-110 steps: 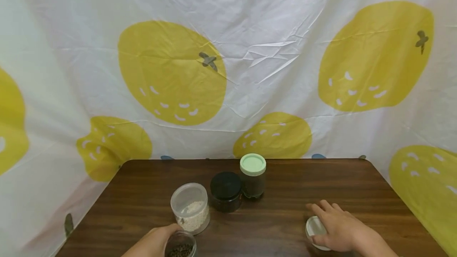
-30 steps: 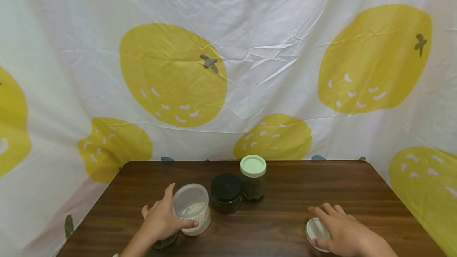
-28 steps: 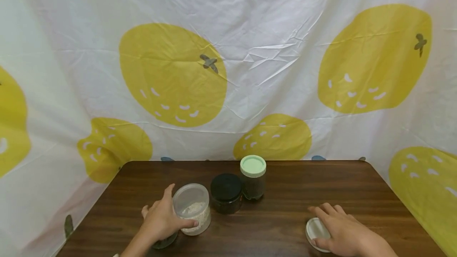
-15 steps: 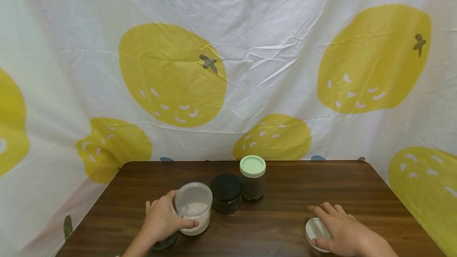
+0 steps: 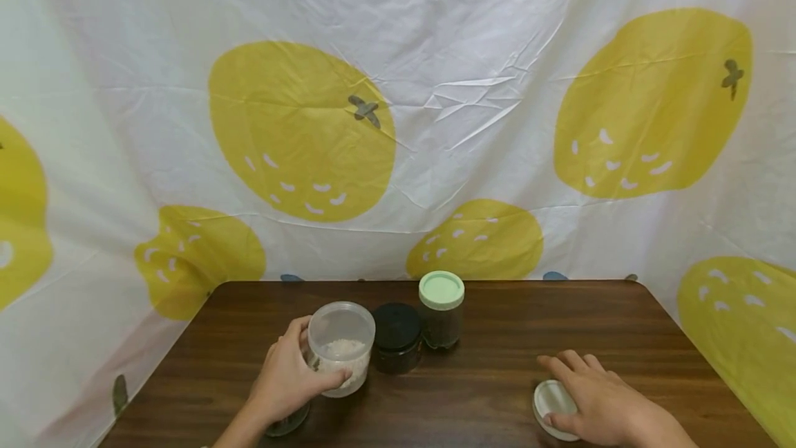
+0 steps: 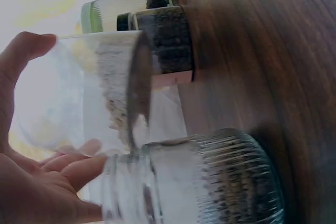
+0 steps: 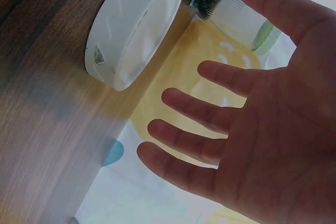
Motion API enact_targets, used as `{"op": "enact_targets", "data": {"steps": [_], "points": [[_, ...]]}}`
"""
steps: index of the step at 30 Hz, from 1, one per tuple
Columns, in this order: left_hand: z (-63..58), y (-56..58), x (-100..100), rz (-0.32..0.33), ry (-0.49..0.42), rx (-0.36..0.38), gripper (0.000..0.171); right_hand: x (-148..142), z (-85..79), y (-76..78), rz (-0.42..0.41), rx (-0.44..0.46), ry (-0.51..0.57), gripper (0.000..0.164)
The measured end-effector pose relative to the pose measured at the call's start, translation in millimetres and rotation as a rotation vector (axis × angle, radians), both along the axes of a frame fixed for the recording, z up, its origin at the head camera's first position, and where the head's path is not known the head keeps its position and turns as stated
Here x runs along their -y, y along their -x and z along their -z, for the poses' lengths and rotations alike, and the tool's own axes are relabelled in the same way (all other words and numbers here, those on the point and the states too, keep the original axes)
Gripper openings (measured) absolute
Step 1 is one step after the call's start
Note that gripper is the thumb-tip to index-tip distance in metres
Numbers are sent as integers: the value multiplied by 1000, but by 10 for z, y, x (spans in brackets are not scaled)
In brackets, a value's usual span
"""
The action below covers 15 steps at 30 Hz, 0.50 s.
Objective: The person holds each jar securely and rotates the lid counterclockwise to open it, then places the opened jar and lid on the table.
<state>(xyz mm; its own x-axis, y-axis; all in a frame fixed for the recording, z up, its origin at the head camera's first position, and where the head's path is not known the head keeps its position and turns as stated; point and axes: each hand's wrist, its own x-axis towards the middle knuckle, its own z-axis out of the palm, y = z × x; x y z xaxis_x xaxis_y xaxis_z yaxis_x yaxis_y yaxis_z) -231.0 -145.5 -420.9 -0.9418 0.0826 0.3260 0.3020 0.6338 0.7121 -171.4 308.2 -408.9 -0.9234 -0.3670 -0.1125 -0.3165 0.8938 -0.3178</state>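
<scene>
My left hand [image 5: 289,372] grips a clear plastic jar [image 5: 343,348] partly filled with pale flakes, thumb on the near side and fingers round the far side. In the left wrist view the plastic jar [image 6: 113,77] is held upright, its base raised off the wood. Close by stands a ribbed glass jar [image 6: 226,177] with dark grains inside; in the head view my left hand and wrist cover most of it. My right hand [image 5: 597,399] hovers with spread, relaxed fingers over a round white lid [image 5: 552,406] on the table. Its palm is bare in the right wrist view.
A black-lidded jar [image 5: 398,330] with dark contents stands just right of the plastic jar. Behind it is a taller jar with a pale green lid [image 5: 441,290]. A lemon-print cloth [image 5: 472,123] hangs behind the brown wooden table [image 5: 497,358].
Earlier my left hand held the ribbed glass jar; that now stands on the table. My left hand has since taken the plastic jar and raised it slightly rightward. The right hand barely moved.
</scene>
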Motion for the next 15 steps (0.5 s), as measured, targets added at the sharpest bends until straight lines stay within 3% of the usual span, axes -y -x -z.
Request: {"op": "enact_targets", "data": {"steps": [6, 9, 12, 15], "points": [[-93, -81, -26, 71, -161, -82, 94, 35, -12, 5, -35, -95, 26, 74], [-145, -127, -55, 127, -226, -86, 90, 53, -26, 23, -70, -164, 58, 71], [-194, -170, -94, 227, -323, -64, 87, 89, -42, 39, -103, -233, 93, 73], [-215, -208, -148, 348, -416, -37, 86, 141, -69, 39, -96, -244, 126, 76]]}}
